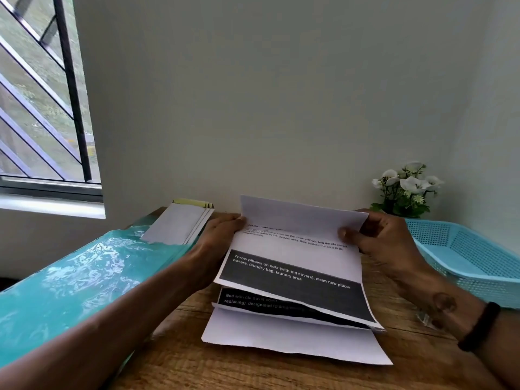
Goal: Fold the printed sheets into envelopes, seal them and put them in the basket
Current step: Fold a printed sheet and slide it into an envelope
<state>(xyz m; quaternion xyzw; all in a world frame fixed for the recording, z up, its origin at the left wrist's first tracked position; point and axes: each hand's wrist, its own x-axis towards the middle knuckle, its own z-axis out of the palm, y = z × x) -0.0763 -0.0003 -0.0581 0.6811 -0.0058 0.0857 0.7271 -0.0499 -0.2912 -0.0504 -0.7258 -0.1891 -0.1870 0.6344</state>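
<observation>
A printed sheet with a dark text band is held up over the wooden table, its top third bent toward me. My left hand pinches the sheet's left edge at the fold. My right hand pinches the right edge, thumb on the folded flap. Under it lies a stack of more printed sheets, the top one partly lifted. A few white envelopes lie at the back left. The light blue mesh basket stands at the right, and nothing shows inside it.
A teal plastic-wrapped package fills the left side of the wooden table. A small pot of white flowers stands at the back right against the wall. A barred window is at the upper left.
</observation>
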